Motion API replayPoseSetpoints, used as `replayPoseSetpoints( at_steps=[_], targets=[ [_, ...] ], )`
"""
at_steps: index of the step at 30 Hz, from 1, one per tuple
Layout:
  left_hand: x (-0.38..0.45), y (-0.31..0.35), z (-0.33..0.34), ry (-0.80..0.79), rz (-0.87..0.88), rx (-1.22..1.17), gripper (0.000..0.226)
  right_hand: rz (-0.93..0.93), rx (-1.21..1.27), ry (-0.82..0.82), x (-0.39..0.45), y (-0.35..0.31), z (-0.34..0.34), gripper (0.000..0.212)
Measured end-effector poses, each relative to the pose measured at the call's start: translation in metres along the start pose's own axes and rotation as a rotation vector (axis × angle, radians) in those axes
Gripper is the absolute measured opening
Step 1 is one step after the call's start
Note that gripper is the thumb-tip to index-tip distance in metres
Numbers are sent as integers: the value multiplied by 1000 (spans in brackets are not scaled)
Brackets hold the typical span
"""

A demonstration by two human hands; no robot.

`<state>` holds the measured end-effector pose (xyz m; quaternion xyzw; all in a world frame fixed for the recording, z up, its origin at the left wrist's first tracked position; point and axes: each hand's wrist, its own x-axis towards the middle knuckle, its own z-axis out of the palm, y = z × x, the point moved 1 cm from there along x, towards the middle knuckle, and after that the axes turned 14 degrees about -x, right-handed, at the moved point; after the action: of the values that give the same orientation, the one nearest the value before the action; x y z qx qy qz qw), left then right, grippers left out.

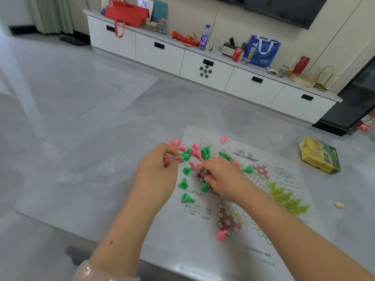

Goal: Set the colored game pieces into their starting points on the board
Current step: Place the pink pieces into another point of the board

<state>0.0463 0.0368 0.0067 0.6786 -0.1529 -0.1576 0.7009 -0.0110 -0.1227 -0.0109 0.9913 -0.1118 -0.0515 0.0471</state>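
A paper game board (pixel 203 230) with a hexagon star pattern lies on the grey table. Loose pink pieces (pixel 177 144) and green pieces (pixel 205 152) are heaped at its far left corner. Several yellow-green pieces (pixel 284 196) stand in the star's right point. One pink piece (pixel 221 235) stands at the near point, another pink piece (pixel 223 139) lies alone at the far edge. My left hand (pixel 156 173) grips pink pieces at the heap. My right hand (pixel 221 177) pinches a pink piece over the board's left point.
A yellow and green game box (pixel 319 156) lies on the table at the right. A small pale scrap (pixel 339 205) sits near the right edge. Beyond the table runs a white cabinet (pixel 203 63) with bottles, bags and a can.
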Motion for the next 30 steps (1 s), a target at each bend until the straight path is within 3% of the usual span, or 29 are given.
replayPoseSetpoints(
  at_steps=[8, 11, 15, 18, 20, 22, 26, 30],
  targets=[
    [5, 1, -8, 13, 23, -17, 28, 46, 93, 164, 39, -2, -21, 29],
    [6, 3, -7, 8, 22, -29, 28, 71, 42, 85, 60, -1, -27, 28],
    [8, 3, -9, 12, 16, -35, 24, 13, 45, -193, 74, -3, -24, 43],
    [9, 4, -11, 11, 12, -47, 25, -60, 12, -311, 75, -4, -24, 32],
    [9, 4, -12, 9, 14, -49, 27, -64, 0, -346, 74, -4, -25, 15],
    [10, 5, -13, 8, 13, -58, 27, -72, 12, -373, 72, -3, -24, 28],
    [8, 7, -13, -17, 16, -92, 30, -71, 92, -370, 64, -4, -24, 31],
    [7, 7, -12, -29, 20, -111, 32, -43, 66, -307, 57, -6, -18, 11]
  ],
)
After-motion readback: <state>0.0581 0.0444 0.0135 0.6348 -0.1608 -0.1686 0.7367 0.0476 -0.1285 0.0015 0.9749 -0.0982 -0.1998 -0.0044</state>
